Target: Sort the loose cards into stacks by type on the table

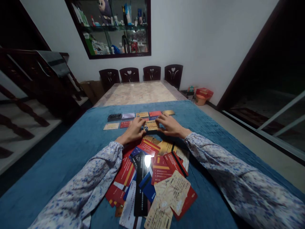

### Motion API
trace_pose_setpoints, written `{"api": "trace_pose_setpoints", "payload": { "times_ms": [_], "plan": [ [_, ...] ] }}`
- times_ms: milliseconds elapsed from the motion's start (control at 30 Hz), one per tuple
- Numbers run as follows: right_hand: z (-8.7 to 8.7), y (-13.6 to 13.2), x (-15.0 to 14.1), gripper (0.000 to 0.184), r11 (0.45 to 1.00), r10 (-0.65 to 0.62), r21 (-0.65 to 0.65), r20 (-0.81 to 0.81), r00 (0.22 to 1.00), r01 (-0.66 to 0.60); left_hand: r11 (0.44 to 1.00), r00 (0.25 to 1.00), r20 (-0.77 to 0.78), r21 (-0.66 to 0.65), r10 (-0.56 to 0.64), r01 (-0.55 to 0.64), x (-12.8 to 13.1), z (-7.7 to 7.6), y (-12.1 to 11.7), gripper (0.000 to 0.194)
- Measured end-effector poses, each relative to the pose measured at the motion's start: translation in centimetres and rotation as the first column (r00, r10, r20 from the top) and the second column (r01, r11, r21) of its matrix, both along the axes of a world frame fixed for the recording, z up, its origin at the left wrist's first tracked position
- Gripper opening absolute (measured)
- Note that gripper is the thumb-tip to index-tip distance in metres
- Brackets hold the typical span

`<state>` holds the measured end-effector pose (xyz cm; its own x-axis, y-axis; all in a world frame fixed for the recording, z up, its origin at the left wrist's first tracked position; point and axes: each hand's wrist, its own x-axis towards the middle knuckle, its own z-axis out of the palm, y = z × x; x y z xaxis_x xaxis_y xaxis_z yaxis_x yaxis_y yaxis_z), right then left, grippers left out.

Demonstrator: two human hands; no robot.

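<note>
A gold card (151,125) with dark print is held by its two short sides between my hands. My left hand (135,129) pinches its left edge, and my right hand (170,125) has its fingers closed at the right edge. Just beyond them runs a row of card stacks: black (114,117), pale lilac (128,116), yellow (142,114), red (155,113) and gold (169,112). In the nearer row lie a cream card (111,126) and a red card (125,124). Between my forearms spreads a loose, overlapping heap of mixed cards (162,170), with glare on one.
A blue cloth (95,152) covers the near part of the table; its bare marble-like top (140,92) shows farther off. Several dark chairs (152,73) stand at the far end. An orange bucket (201,99) is on the floor at right, a stair railing (26,79) at left.
</note>
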<state>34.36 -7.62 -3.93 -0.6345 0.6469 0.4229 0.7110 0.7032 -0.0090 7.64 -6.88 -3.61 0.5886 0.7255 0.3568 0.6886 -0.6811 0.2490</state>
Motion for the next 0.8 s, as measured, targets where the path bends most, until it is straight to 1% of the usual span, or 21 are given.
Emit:
{"api": "trace_pose_setpoints", "payload": {
  "times_ms": [133,300,367,533,800],
  "plan": [
    [0.4,1.4,-0.9,0.032,1.000,0.026,0.000,0.011,1.000,-0.026,1.000,1.000,-0.004,-0.008,0.016,-0.016,-0.8,0.1,1.1,0.042],
    [0.8,3.2,-1.7,0.038,1.000,0.007,-0.027,0.027,1.000,-0.006,1.000,1.000,0.003,0.004,0.030,-0.030,-1.6,0.3,2.5,0.042],
    [1.1,3.9,-1.9,0.038,0.999,0.012,-0.046,0.050,0.999,-0.010,0.999,0.999,0.002,0.005,0.038,-0.038,-1.8,0.4,3.2,0.042],
    [1.8,5.3,-2.3,0.035,0.997,-0.012,-0.071,0.080,0.997,0.017,0.997,0.995,-0.062,-0.005,0.076,-0.076,-1.9,0.8,5.0,0.036],
    [2.5,7.2,-3.3,0.026,0.990,-0.066,-0.118,0.126,0.990,0.081,0.991,0.980,-0.152,-0.030,0.126,-0.132,-1.8,1.8,6.8,0.041]
  ]
}}
